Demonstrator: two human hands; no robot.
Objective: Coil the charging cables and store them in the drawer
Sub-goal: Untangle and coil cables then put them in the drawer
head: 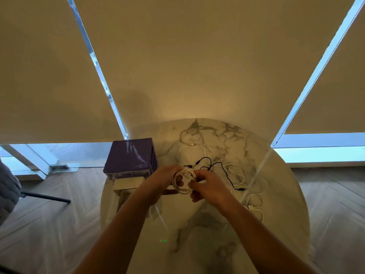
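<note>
Above the round marble table (197, 234), both my hands hold a white cable coil (182, 181) wound into a small ring. My left hand (162, 180) grips its left side and my right hand (207, 186) pinches its right side. A purple drawer unit (129, 155) stands at the table's left edge, its white drawer (128, 183) pulled open toward me. Loose on the table lie a black cable (219, 169), a white cable (192, 150) behind my hands, a thin cable (190, 137) farther back, and more white cable (254, 198) to the right.
Roller blinds (197, 66) hang close behind the table. Wooden floor (49, 214) surrounds it. A grey chair (7, 190) with a dark leg stands at the far left. A white plug (251, 207) lies near my right forearm.
</note>
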